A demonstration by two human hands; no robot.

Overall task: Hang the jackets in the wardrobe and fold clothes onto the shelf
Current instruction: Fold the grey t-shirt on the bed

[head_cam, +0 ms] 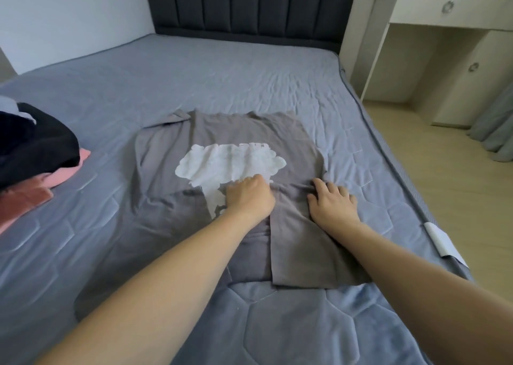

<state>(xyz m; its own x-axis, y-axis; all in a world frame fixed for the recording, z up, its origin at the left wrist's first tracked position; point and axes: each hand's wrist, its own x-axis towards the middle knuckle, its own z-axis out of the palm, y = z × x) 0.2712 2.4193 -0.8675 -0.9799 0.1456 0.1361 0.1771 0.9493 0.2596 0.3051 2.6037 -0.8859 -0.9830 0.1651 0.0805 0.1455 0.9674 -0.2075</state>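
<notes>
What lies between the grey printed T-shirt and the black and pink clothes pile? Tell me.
Only bare blue quilted bed cover separates the grey printed T-shirt from the black and pink clothes pile, per the head view.
</notes>
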